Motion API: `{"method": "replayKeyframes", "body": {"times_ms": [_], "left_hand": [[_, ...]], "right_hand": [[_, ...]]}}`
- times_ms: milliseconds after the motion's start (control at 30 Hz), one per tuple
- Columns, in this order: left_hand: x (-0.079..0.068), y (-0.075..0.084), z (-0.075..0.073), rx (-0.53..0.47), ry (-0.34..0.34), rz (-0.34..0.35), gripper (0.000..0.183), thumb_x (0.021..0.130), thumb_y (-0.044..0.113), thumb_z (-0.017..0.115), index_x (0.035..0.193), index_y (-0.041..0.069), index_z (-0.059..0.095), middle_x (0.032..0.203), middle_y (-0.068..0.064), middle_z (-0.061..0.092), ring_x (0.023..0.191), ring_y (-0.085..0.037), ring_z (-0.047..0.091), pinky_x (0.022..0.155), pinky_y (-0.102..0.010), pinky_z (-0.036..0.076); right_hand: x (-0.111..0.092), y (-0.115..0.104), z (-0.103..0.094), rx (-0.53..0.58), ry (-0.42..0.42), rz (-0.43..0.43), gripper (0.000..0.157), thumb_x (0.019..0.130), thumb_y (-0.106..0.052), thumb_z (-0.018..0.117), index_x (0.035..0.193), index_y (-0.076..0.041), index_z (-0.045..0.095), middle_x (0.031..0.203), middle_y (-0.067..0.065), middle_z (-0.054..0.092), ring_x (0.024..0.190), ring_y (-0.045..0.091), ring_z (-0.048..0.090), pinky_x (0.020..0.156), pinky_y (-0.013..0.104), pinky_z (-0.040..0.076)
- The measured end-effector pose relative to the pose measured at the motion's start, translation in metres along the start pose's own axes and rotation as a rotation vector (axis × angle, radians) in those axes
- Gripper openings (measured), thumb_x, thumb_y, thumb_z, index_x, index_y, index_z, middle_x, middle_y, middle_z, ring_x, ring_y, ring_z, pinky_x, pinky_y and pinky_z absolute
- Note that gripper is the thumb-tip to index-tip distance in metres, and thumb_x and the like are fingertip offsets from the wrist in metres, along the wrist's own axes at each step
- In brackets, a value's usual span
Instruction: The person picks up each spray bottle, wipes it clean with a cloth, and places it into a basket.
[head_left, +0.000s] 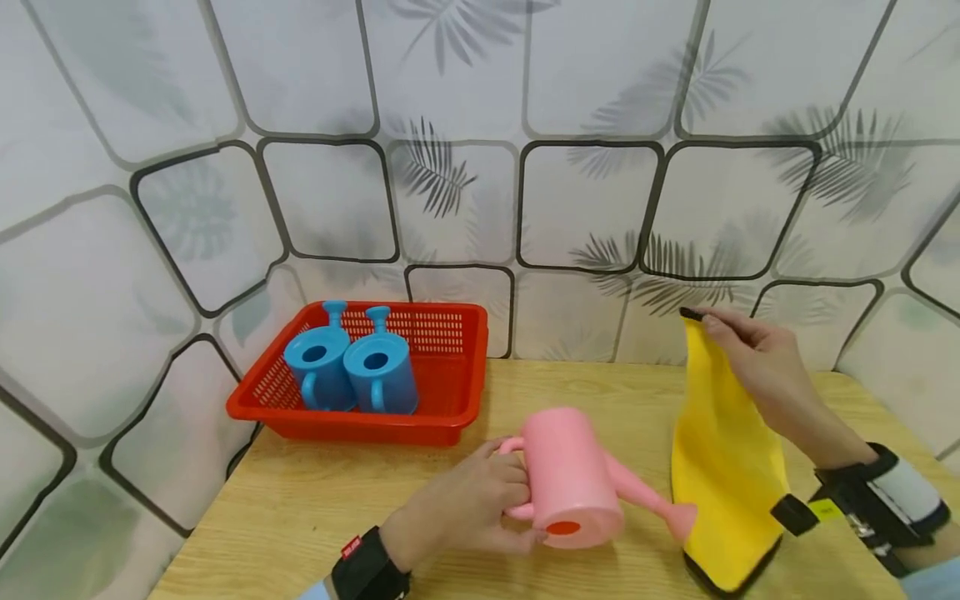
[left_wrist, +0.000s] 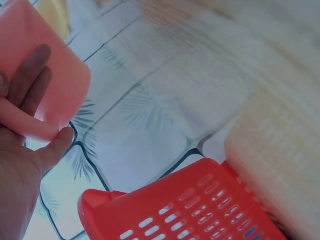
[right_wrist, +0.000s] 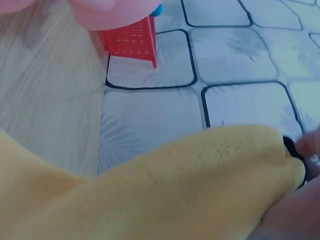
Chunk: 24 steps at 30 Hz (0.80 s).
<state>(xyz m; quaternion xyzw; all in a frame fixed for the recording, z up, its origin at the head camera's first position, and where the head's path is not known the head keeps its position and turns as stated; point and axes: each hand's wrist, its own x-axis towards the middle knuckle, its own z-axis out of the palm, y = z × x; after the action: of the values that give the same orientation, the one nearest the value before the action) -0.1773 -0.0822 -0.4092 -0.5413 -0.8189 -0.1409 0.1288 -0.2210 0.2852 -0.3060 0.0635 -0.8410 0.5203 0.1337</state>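
My left hand (head_left: 468,500) grips a pink watering can (head_left: 566,471) by its handle. The can is tilted, its orange-red opening turned toward me and its spout pointing right, where the rose overlaps a yellow cloth (head_left: 727,467) in the head view. My right hand (head_left: 776,375) pinches the top corner of this black-edged cloth. The cloth hangs down from the fingers, its lower end by the tabletop. In the left wrist view, the left fingers (left_wrist: 35,75) lie against the can's pink side. The cloth (right_wrist: 190,185) fills the lower part of the right wrist view.
A red plastic basket (head_left: 337,422) with slotted walls stands at the back left of the wooden table (head_left: 300,508). Two blue watering cans, one on the left (head_left: 318,375) and one beside it (head_left: 386,383), stand inside. A patterned wall covering (head_left: 465,208) rises behind the table.
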Motion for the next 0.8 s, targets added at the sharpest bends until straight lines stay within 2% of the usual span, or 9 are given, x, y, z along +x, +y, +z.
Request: {"method": "replayKeyframes", "body": {"times_ms": [67, 133, 200, 267, 300, 400, 567, 700, 800], "left_hand": [[0.002, 0.001, 0.000, 0.024, -0.020, 0.017, 0.022, 0.095, 0.044, 0.066, 0.092, 0.022, 0.066, 0.082, 0.015, 0.061, 0.091, -0.002, 0.055, 0.109, -0.047, 0.049], [0.004, 0.003, 0.000, 0.016, -0.056, 0.022, 0.022, 0.096, 0.044, 0.064, 0.095, 0.022, 0.067, 0.086, 0.014, 0.064, 0.097, -0.004, 0.056, 0.107, -0.045, 0.051], [0.006, 0.004, 0.000, 0.024, -0.080, 0.027, 0.024, 0.097, 0.045, 0.063, 0.097, 0.022, 0.069, 0.088, 0.014, 0.065, 0.099, -0.005, 0.056, 0.102, -0.038, 0.053], [0.008, 0.006, 0.001, 0.047, -0.087, 0.034, 0.025, 0.097, 0.046, 0.063, 0.099, 0.022, 0.069, 0.091, 0.014, 0.067, 0.101, -0.005, 0.057, 0.100, -0.034, 0.053], [0.008, 0.006, 0.000, 0.059, -0.085, 0.037, 0.025, 0.097, 0.046, 0.063, 0.100, 0.022, 0.069, 0.091, 0.015, 0.067, 0.101, -0.005, 0.057, 0.100, -0.033, 0.053], [0.009, 0.010, 0.000, 0.104, -0.066, 0.054, 0.025, 0.097, 0.048, 0.063, 0.099, 0.024, 0.069, 0.092, 0.016, 0.067, 0.103, -0.004, 0.057, 0.099, -0.031, 0.052], [0.008, 0.014, 0.002, 0.135, -0.063, 0.060, 0.025, 0.098, 0.049, 0.061, 0.099, 0.025, 0.068, 0.091, 0.017, 0.066, 0.103, -0.003, 0.056, 0.102, -0.030, 0.051], [0.007, 0.013, 0.002, 0.137, -0.087, 0.053, 0.026, 0.099, 0.049, 0.059, 0.101, 0.026, 0.069, 0.092, 0.016, 0.067, 0.104, -0.003, 0.056, 0.107, -0.032, 0.049], [0.005, 0.012, 0.002, 0.150, -0.090, 0.054, 0.025, 0.098, 0.049, 0.060, 0.098, 0.025, 0.068, 0.090, 0.016, 0.065, 0.100, -0.004, 0.056, 0.105, -0.032, 0.050]], "right_hand": [[-0.001, -0.008, 0.016, -0.057, -0.084, -0.156, 0.038, 0.101, -0.023, 0.064, 0.138, -0.010, 0.065, 0.111, -0.028, 0.069, 0.081, -0.008, 0.063, 0.063, 0.010, 0.048], [-0.008, -0.017, 0.037, -0.170, -0.143, -0.386, 0.032, 0.095, -0.012, 0.073, 0.126, -0.011, 0.072, 0.110, -0.017, 0.075, 0.081, -0.004, 0.065, 0.063, 0.013, 0.048], [-0.016, -0.025, 0.059, -0.245, -0.215, -0.588, 0.030, 0.088, -0.006, 0.078, 0.116, -0.013, 0.075, 0.105, -0.009, 0.077, 0.078, 0.000, 0.066, 0.064, 0.014, 0.050], [-0.024, -0.032, 0.079, -0.300, -0.297, -0.751, 0.028, 0.083, -0.003, 0.082, 0.108, -0.015, 0.076, 0.100, -0.004, 0.077, 0.082, 0.003, 0.069, 0.070, 0.015, 0.054], [-0.028, -0.034, 0.087, -0.327, -0.333, -0.800, 0.027, 0.083, -0.004, 0.082, 0.106, -0.014, 0.075, 0.098, -0.004, 0.076, 0.084, 0.004, 0.069, 0.073, 0.016, 0.055], [-0.038, -0.040, 0.101, -0.406, -0.408, -0.832, 0.020, 0.085, -0.005, 0.079, 0.103, -0.015, 0.076, 0.093, -0.007, 0.070, 0.080, 0.003, 0.064, 0.069, 0.017, 0.053], [-0.044, -0.041, 0.105, -0.505, -0.433, -0.790, 0.018, 0.087, -0.007, 0.078, 0.103, -0.016, 0.077, 0.090, -0.008, 0.062, 0.076, 0.002, 0.055, 0.065, 0.018, 0.049], [-0.045, -0.041, 0.109, -0.497, -0.449, -0.864, 0.017, 0.086, -0.008, 0.079, 0.100, -0.017, 0.077, 0.088, -0.009, 0.063, 0.075, 0.001, 0.056, 0.066, 0.015, 0.049], [-0.051, -0.041, 0.111, -0.491, -0.464, -0.946, 0.017, 0.084, -0.010, 0.081, 0.098, -0.019, 0.076, 0.088, -0.010, 0.064, 0.075, -0.001, 0.057, 0.068, 0.013, 0.048]]}}
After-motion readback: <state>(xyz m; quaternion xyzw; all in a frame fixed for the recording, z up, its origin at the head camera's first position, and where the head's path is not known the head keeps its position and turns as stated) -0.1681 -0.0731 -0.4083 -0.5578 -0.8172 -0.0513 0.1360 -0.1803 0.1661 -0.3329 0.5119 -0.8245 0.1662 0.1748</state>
